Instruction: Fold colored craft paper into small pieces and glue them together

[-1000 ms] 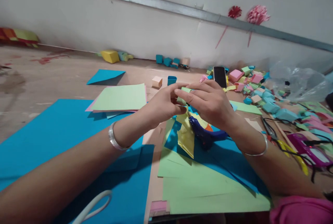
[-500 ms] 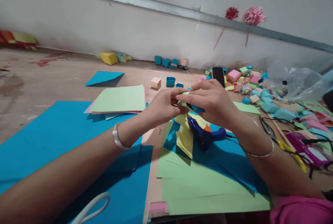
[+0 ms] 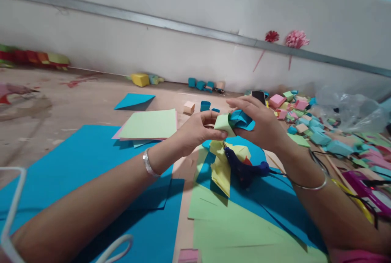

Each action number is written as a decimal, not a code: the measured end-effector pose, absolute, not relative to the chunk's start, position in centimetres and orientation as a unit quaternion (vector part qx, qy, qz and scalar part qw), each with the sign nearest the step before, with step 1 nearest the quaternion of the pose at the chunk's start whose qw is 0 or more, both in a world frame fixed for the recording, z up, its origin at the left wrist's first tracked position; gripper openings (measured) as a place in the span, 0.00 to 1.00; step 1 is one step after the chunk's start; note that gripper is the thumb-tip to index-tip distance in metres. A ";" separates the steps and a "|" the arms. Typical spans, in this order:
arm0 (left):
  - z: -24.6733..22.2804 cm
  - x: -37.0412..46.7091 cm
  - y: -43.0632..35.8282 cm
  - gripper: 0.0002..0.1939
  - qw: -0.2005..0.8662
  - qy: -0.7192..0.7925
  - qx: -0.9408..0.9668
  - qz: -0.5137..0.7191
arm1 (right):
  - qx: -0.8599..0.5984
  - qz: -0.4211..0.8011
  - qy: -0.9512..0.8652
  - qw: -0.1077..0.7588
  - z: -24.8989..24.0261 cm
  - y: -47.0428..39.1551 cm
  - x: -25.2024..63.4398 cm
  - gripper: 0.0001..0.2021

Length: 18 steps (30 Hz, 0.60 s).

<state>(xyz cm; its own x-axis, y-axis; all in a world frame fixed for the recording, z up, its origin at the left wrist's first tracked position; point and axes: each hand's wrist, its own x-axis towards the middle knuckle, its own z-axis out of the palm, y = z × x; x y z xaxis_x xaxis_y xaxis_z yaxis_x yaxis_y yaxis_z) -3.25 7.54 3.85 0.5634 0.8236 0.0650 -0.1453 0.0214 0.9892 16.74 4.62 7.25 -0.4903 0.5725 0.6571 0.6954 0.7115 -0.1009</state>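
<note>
My left hand (image 3: 198, 130) pinches a small light green folded paper piece (image 3: 224, 124) between thumb and fingers. Joined to it or touching it is a blue folded paper piece (image 3: 242, 119), which my right hand (image 3: 259, 122) grips from the right side. Whether the two are fastened together I cannot tell. Just below my hands, a dark blue glue gun (image 3: 244, 167) lies on crumpled yellow paper (image 3: 221, 171) and blue sheets, its nozzle pointing up toward the held paper.
Green sheets (image 3: 238, 230) and large blue sheets (image 3: 100, 165) cover the near surface. A light green and pink stack (image 3: 149, 124) lies left. Many small paper boxes (image 3: 317, 128) are heaped right, by a plastic bag (image 3: 357, 108), a magenta device (image 3: 366, 193) and cables. A phone (image 3: 258, 97) lies behind my right hand.
My fingers have shifted apart around the held paper, so more of its green and blue parts shows. The whole view has tilted and moved slightly.
</note>
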 end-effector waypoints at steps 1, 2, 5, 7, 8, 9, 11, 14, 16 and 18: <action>3.8 -3.3 7.6 0.22 0.652 0.291 0.591 0.376 | -0.375 -0.077 -0.858 0.342 7.3 4.6 16.9 0.29; 3.7 -3.3 7.7 0.22 0.650 0.295 0.587 0.381 | -0.378 -0.066 -0.859 0.339 7.4 4.6 17.0 0.31; 3.4 -3.4 8.1 0.24 0.665 0.292 0.568 0.386 | -0.374 -0.046 -0.867 0.327 7.5 4.5 17.2 0.33; 3.2 -3.6 8.3 0.27 0.685 0.279 0.557 0.377 | -0.357 -0.046 -0.874 0.327 7.6 4.3 17.2 0.30; 3.2 -3.6 8.3 0.28 0.695 0.272 0.553 0.369 | -0.346 -0.047 -0.877 0.329 7.6 4.2 17.2 0.28; 3.2 -3.7 8.3 0.29 0.704 0.266 0.550 0.363 | -0.338 -0.048 -0.880 0.330 7.6 4.1 17.1 0.27; 3.3 -3.7 8.3 0.29 0.712 0.257 0.547 0.357 | -0.329 -0.052 -0.884 0.327 7.6 3.9 16.8 0.24; 3.4 -3.6 8.2 0.28 0.709 0.247 0.554 0.361 | -0.338 -0.083 -0.882 0.318 7.2 3.6 16.1 0.23; 3.4 -3.7 8.1 0.28 0.711 0.232 0.558 0.360 | -0.356 -0.105 -0.873 0.316 6.9 3.3 15.4 0.23; 3.4 -3.7 8.2 0.28 0.728 0.206 0.545 0.360 | -0.386 -0.127 -0.856 0.321 6.5 3.1 14.7 0.22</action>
